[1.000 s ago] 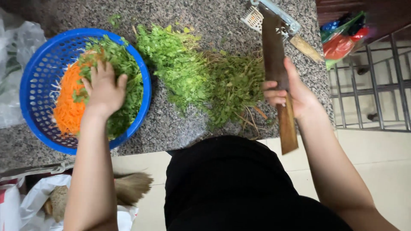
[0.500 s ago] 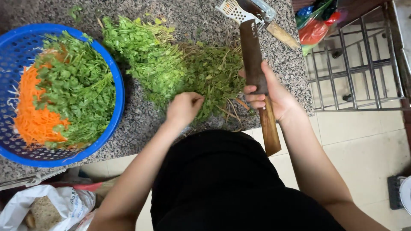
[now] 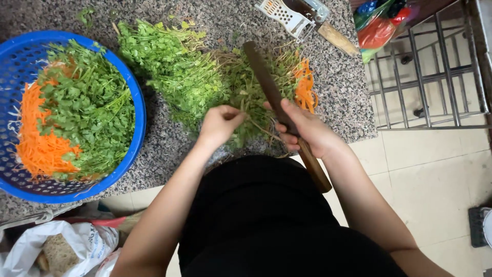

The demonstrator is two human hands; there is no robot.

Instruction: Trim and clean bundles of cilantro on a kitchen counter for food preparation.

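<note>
Herb pile (image 3: 205,77) lies mid-frame, above both hands; left hand (image 3: 220,124) pinches its stems; right hand (image 3: 307,131) grips the knife (image 3: 271,95).

A home kitchen: a speckled granite desk (image 3: 169,149) carries leafy herbs (image 3: 174,66), a blue basket (image 3: 137,110) of shredded carrot, and a grater (image 3: 279,13), above a tiled floor (image 3: 430,174).

Green herbs (image 3: 205,82) on speckled grey granite counter (image 3: 348,97), blue basket (image 3: 134,138) holding orange carrot shreds (image 3: 38,133)
</note>
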